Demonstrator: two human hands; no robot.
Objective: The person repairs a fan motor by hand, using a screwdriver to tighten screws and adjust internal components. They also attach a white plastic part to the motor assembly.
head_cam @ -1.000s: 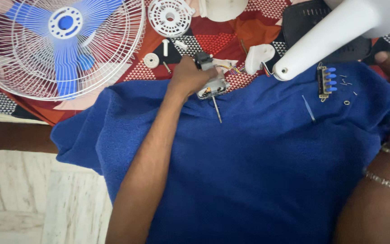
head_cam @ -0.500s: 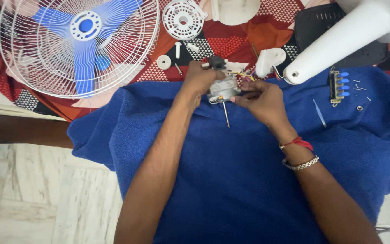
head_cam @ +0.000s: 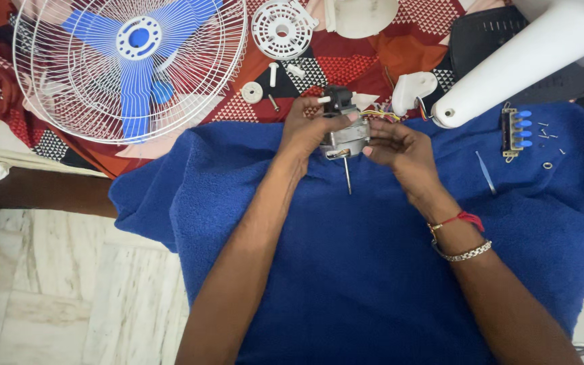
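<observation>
Upon the blue towel, near its far edge, both hands meet on one item.

- Fan motor: grey metal body with a black part at its far end and a thin shaft pointing toward the person. Coloured wires leave it on the right side. It sits just above the towel, between the two hands.
- Left hand: closed around the motor from the left, fingers wrapped over the top.
- Right hand: fingers curled against the motor's right side, touching it; a red thread and a metal bracelet on the wrist.
- Change: a second ago only the left hand lay on the motor, with the right off at the towel's right edge. Half a second ago the right hand had already joined it, and the grip now looks much the same.

Around the motor:
- White fan neck, right of the motor and slanting up toward the far right corner.
- Switch block with blue buttons, on the towel farther right, with small screws beside it.
- Small white plastic piece, just beyond the right hand.
- White round vented cover, beyond the motor on the red patterned cloth.
- Small white washer and pegs, left of the motor on the same cloth.
- Fan cage with blue blades, far left of the motor.
- Marble floor, below the towel's left edge.
</observation>
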